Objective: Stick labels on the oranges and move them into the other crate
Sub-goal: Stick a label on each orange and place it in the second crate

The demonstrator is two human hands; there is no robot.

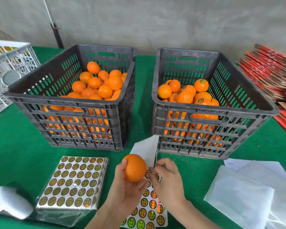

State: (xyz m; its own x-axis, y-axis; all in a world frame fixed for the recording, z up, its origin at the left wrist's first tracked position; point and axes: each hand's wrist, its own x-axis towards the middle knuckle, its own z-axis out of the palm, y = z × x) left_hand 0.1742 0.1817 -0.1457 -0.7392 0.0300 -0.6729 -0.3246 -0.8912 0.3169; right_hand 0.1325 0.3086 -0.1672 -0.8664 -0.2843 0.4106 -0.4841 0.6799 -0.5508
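Observation:
My left hand (pixel 122 190) holds an orange (pixel 134 167) above the green table, in front of the gap between two dark crates. My right hand (pixel 167 179) pinches a round label (pixel 148 172) against the orange's right side. Under my hands lies a partly peeled label sheet (pixel 147 210), its white backing curled up behind the orange. The left crate (pixel 69 100) holds several plain oranges. In the right crate (pixel 213 111) lie several oranges, some showing labels.
A wrapped stack of label sheets (pixel 74 182) lies at the front left. White backing papers (pixel 248 192) are spread at the front right. A white crate (pixel 8 68) stands far left, and red flat cartons (pixel 274 76) are piled far right.

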